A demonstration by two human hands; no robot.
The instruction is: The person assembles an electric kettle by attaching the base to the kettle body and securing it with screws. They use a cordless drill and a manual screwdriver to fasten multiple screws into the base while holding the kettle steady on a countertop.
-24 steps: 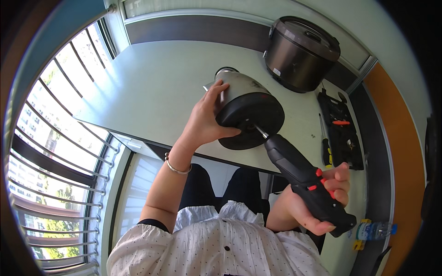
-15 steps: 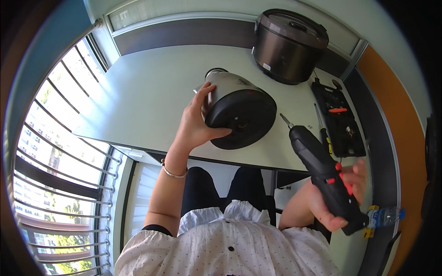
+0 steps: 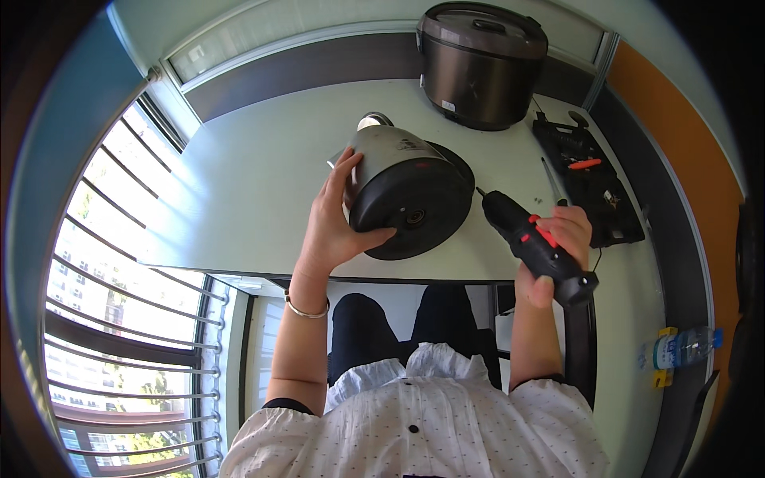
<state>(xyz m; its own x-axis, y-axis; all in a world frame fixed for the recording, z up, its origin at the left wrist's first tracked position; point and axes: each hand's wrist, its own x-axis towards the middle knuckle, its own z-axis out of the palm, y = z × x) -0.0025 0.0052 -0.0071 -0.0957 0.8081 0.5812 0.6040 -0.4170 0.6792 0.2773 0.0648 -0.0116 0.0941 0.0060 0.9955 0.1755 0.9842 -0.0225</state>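
Note:
My left hand (image 3: 339,215) grips a steel electric kettle (image 3: 402,187) tipped on its side on the white table (image 3: 239,183), its black underside facing me. It rests over a round black base (image 3: 446,231). My right hand (image 3: 562,239) holds a black cordless screwdriver (image 3: 532,243) with red buttons. Its bit points up and left, a short way right of the kettle's underside and apart from it.
A dark rice cooker (image 3: 480,60) stands at the table's back. A black tool case (image 3: 588,179) with a red-handled bit lies at the right, a thin metal rod (image 3: 551,182) beside it. A plastic bottle (image 3: 677,348) lies low right. Window bars fill the left.
The screwdriver has drawn back from the kettle's underside to the right and now sits higher beside it. The kettle has been lowered onto the table over its base.

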